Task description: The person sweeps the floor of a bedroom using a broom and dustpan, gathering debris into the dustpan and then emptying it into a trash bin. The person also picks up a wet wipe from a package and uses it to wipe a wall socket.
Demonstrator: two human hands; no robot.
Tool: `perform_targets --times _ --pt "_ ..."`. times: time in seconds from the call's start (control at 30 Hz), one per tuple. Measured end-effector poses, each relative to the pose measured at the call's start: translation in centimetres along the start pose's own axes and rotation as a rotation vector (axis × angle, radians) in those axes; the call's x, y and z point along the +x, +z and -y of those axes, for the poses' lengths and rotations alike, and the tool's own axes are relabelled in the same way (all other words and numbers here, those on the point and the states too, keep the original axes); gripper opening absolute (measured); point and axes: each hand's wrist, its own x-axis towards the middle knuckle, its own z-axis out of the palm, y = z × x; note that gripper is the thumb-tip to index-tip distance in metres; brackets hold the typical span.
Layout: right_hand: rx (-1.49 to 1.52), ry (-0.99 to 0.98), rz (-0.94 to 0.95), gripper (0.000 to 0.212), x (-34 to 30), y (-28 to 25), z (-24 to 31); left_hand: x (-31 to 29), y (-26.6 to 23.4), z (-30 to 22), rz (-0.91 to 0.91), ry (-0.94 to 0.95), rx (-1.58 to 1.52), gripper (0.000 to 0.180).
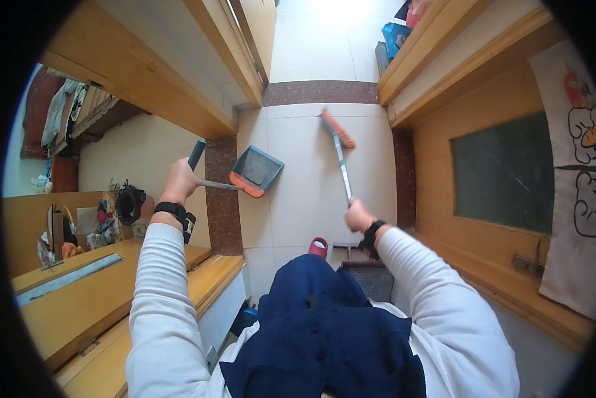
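My left hand (180, 180) is closed round the handle of a long-handled dustpan (261, 169), grey with an orange section. The pan is at the left of the tiled floor, beside a dark brown floor strip. In my right hand (360, 215) is the grey handle of a broom (339, 154). Its orange-bristled head (338, 129) lies ahead of me, right of the dustpan and apart from it, close to the far dark strip. Both wrists wear black bands.
Wooden door frames stand on both sides, with a door (483, 146) carrying a dark panel and hanging cloth (580, 225) at right. A red slipper (318, 247) shows before me, near a dark mat (371, 282). Blue and pink bags (395, 38) lie at far right.
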Motion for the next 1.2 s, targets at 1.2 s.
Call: perform_targets --times 1.2 --pt "-0.563 -0.298 0.067 0.031 -0.7 1.5 18.6 3.8 -3.3 11.9 -0.143 -0.253 -0.232 0.023"
